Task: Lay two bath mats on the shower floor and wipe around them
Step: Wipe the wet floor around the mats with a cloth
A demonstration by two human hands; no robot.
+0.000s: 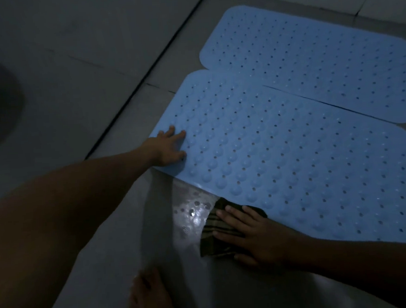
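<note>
Fingers (235, 214) flat on cloth (217, 234) beside near mat (294, 162) edge

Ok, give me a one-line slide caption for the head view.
Left hand presses the near blue mat flat while right hand wipes the wet floor beside it with a striped cloth.

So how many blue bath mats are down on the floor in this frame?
2. The near mat lies under the left hand, its front edge by the right hand's cloth; the far mat overlaps it behind. None appears hidden.
</note>
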